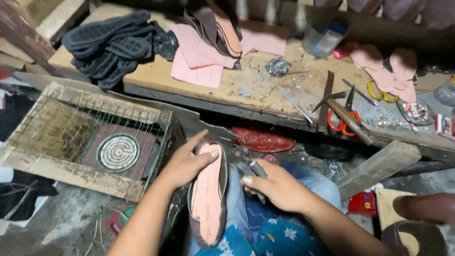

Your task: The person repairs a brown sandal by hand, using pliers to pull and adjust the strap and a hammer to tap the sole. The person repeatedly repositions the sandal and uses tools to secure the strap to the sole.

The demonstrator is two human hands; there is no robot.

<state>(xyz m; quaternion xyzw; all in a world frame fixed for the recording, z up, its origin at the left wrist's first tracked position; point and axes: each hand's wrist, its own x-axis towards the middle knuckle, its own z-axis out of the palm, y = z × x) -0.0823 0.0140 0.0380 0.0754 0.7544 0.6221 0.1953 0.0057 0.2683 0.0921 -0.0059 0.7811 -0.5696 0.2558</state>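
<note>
Left fingers wrapped over shoe toe, right fingers gripping pincers beside it

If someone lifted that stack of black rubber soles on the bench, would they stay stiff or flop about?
The black rubber soles would probably flop: they already lie bent and draped over one another. Their ridged tread suggests a grippy surface, not a slippery one. Stacked loosely near the workbench edge, the pile might well slide apart if pushed.

Pink insole edged in brown, black ridged soles, orange-handled scissors, blue floral cloth, perhaps red bag
</note>
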